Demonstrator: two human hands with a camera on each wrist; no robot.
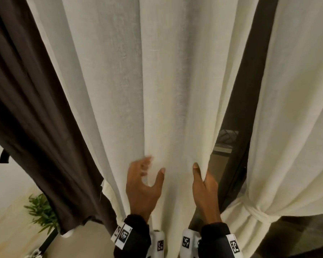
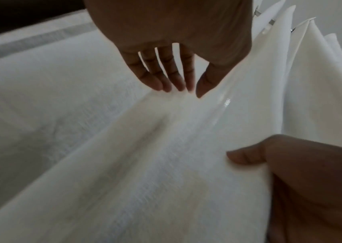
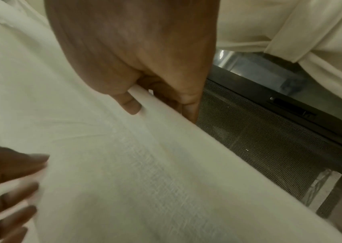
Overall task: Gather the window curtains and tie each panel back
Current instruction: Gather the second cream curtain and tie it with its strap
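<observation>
While the right panel (image 1: 287,127) is already tied back, the left panel (image 1: 138,90) is only being gathered: its edge is pinched by the right hand (image 1: 205,190), the left hand (image 1: 142,185) released.

Left hand (image 1: 142,185): fingertips motion-blurred in the head view, so contact with the curtain (image 1: 138,90) cannot be judged there; in the right-wrist view its fingers (image 3: 10,189) are smeared and cut off by the left edge. Right hand (image 1: 205,189): the fingers lie behind the curtain's edge in the head view, only the thumb showing in front. Plant (image 1: 41,211), partly hidden by the dark drape (image 1: 35,108); the curtain's top and hem fall outside the picture.
</observation>
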